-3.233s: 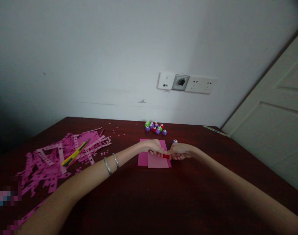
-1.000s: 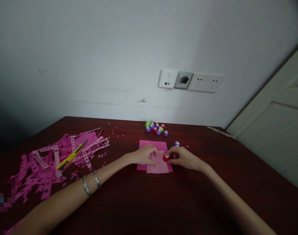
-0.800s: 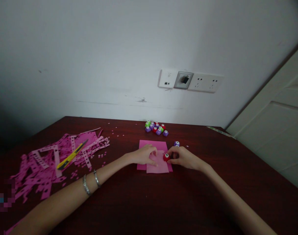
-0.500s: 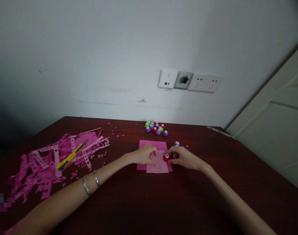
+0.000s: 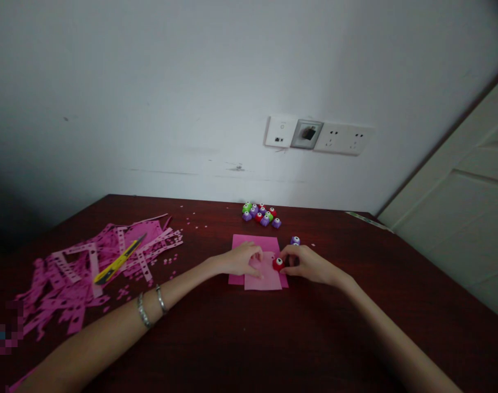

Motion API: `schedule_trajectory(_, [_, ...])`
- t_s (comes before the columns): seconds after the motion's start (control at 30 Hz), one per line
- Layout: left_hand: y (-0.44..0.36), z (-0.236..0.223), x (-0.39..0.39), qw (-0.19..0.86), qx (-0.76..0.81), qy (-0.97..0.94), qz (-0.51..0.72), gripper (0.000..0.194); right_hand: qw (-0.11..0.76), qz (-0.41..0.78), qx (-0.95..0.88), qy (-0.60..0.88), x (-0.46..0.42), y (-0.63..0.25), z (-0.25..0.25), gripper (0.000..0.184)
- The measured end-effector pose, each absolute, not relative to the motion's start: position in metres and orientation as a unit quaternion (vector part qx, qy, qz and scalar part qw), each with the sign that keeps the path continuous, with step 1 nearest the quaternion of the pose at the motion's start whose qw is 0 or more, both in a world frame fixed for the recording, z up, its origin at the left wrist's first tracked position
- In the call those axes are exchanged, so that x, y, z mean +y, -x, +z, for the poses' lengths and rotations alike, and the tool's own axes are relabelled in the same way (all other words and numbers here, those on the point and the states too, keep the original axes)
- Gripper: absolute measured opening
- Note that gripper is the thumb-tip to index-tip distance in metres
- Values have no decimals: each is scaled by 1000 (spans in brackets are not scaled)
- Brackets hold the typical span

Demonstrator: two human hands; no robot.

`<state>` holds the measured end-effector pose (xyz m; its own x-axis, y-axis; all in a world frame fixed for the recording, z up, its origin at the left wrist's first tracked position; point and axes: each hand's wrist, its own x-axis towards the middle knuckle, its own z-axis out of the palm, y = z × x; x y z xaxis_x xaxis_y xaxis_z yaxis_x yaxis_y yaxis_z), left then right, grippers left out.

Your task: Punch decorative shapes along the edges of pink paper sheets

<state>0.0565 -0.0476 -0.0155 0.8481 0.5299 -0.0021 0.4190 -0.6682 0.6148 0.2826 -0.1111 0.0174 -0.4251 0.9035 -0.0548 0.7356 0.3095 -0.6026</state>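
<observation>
My right hand grips a small red craft punch with a white top. The punch sits at the right edge of a light pink paper sheet. Under that sheet lies a darker pink sheet. My left hand rests over the left side of the papers, its thumb and fingers apart and nothing between them. Just behind my right hand stand purple punches, partly hidden by it.
Toward the wall stands a cluster of green, purple and red punches. On the left lies a heap of punched pink paper strips with a yellow utility knife on top, blade exposed. Wall sockets sit above the dark wooden table.
</observation>
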Motion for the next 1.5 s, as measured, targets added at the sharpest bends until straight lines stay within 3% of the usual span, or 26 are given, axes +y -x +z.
schedule_trajectory(1.5, [-57, -9, -50, 323, 266, -906, 68, 41, 150, 273, -812, 493, -111, -285, 18, 21])
